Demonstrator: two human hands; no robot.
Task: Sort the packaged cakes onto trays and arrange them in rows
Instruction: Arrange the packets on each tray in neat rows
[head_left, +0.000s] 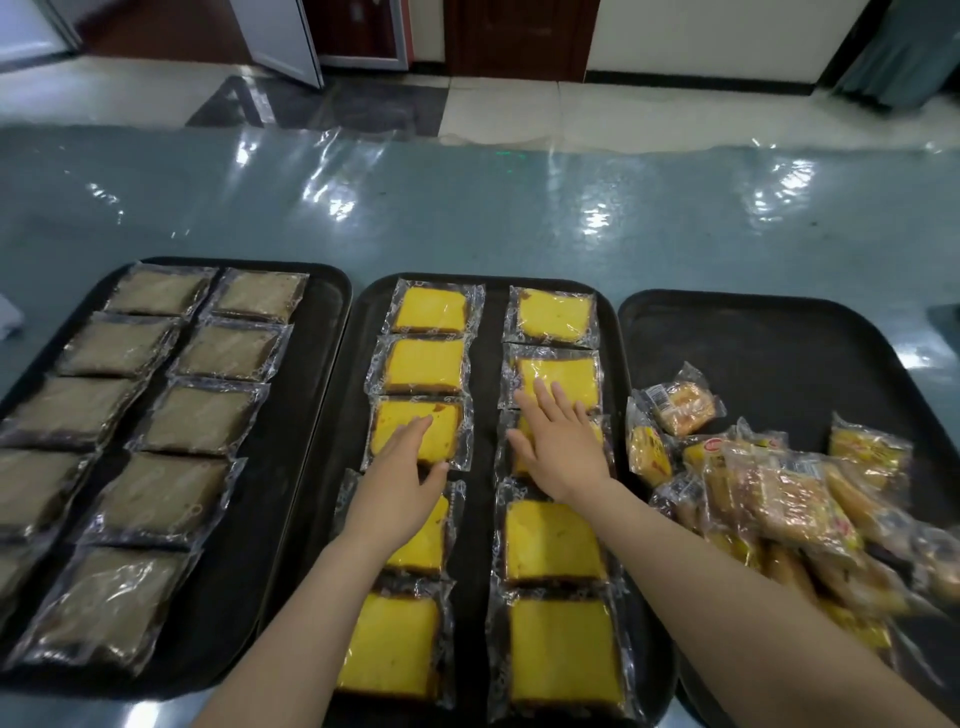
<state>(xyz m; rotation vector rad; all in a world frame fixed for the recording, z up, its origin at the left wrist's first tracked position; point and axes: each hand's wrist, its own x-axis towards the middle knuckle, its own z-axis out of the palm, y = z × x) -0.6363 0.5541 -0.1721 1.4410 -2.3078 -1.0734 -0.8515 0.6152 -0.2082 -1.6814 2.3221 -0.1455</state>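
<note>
Currently, head view only. Three black trays sit side by side on a teal table (467, 208) covered in glossy plastic.

Left tray (317, 332), at 9 o'clock: brown packaged cakes (200, 418) in two columns, flat, edges touching or just beside one another.

Middle tray (485, 374), at 6 o'clock: yellow packaged cakes (426, 364) in two columns, five per column as far as can be seen, each in a clear wrapper. Packets within a column touch or overlap at the seams; a bare strip of tray separates the columns.

Left hand (402, 483): fingers extended and relaxed, palm down, resting across the third and fourth packets of the left column. Fingertips lie on the third packet (410, 423). It grips nothing.

Right hand (558, 441): fingers straight and spread, palm down, pressing flat on the third packet of the right column, fingertips reaching onto the second packet (563, 371). It grips nothing either.

Right tray (779, 338), at 3 o'clock: far half bare. Near half holds a loose heap of mixed packaged cakes (769, 499), yellow and orange wrappers, tilted and overlapping in no order. One small packet (680, 400) lies apart at the heap's 11 o'clock edge.

Beyond the table, at 12 o'clock: pale tiled floor (519, 104), dark wooden door (514, 36).
</note>
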